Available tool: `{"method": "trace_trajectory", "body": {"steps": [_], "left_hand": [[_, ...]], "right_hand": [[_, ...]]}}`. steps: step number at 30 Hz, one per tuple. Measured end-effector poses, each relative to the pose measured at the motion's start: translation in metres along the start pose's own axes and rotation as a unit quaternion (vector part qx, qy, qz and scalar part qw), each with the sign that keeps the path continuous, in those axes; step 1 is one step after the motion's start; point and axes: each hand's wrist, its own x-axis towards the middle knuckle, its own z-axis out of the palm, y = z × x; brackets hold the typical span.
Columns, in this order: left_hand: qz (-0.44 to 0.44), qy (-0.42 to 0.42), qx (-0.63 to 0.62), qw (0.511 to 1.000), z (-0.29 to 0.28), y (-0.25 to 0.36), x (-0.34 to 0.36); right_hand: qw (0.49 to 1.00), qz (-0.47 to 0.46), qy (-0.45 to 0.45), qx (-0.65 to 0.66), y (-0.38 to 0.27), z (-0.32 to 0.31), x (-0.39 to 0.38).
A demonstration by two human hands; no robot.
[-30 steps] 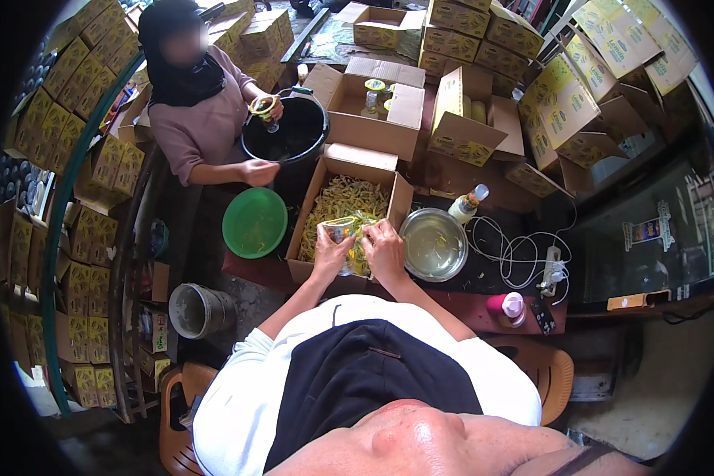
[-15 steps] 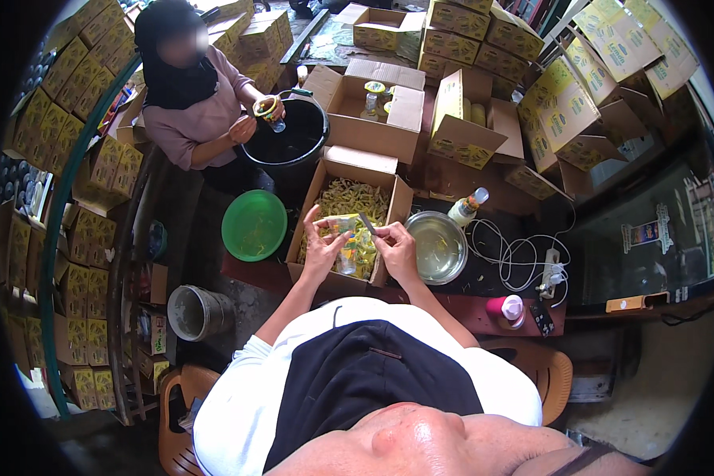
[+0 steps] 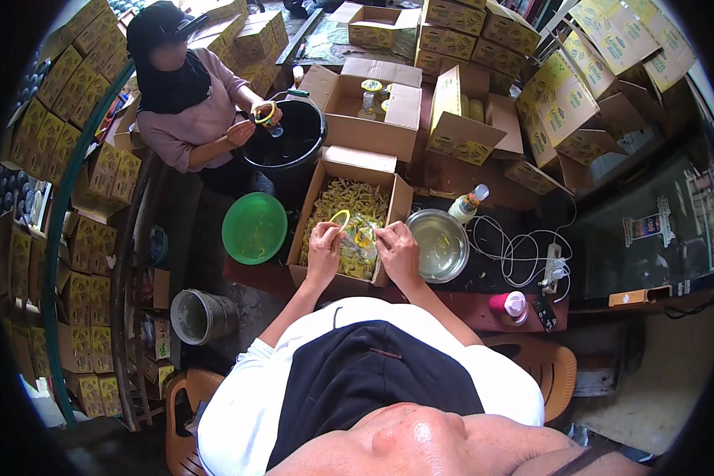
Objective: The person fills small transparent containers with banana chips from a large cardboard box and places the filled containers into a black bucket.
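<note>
My left hand (image 3: pixel 323 247) is closed on a clear plastic jar (image 3: pixel 360 247) with a yellow ring-shaped rim, tilted on its side above an open cardboard box (image 3: pixel 397 230). Close to the jar's other end, my right hand (image 3: pixel 398 247) has its fingers pinched together; what they hold is hidden. Pale yellow-green strips (image 3: pixel 345 194) fill the box, and I cannot tell their kind. Just right of the box stands a round metal bowl (image 3: pixel 438 246) of cloudy liquid with a few yellow bits in it.
A green basin (image 3: pixel 254 228) and a grey bucket (image 3: pixel 204 316) are to the left. Across the table a person (image 3: pixel 190 107) holds a similar yellow-rimmed jar over a black bucket (image 3: pixel 285 135). A bottle (image 3: pixel 468 204), white cable (image 3: pixel 504 250) and pink container (image 3: pixel 508 309) lie to the right.
The jar has turned, bringing its yellow rim up by my left fingers, which have closed in. The dark flat blade-like strip in my right hand no longer shows.
</note>
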Motion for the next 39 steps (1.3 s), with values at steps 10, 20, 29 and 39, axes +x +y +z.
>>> {"method": "trace_trajectory", "body": {"steps": [10,20,29,39], "left_hand": [[0.071,-0.04,0.067,0.994,0.003,0.029,-0.007],[0.073,-0.039,0.053,0.995,0.003,0.023,-0.004],[0.074,-0.059,0.054,0.994,0.008,0.016,-0.008],[0.095,-0.094,0.027,0.991,0.003,0.019,-0.009]], "right_hand": [[0.998,-0.032,-0.02,-0.045,0.005,0.008,-0.002],[0.999,-0.034,-0.019,-0.026,-0.007,-0.002,-0.008],[0.998,-0.014,-0.05,-0.044,0.006,0.017,-0.007],[0.987,0.142,-0.018,0.067,0.032,0.015,-0.001]]}}
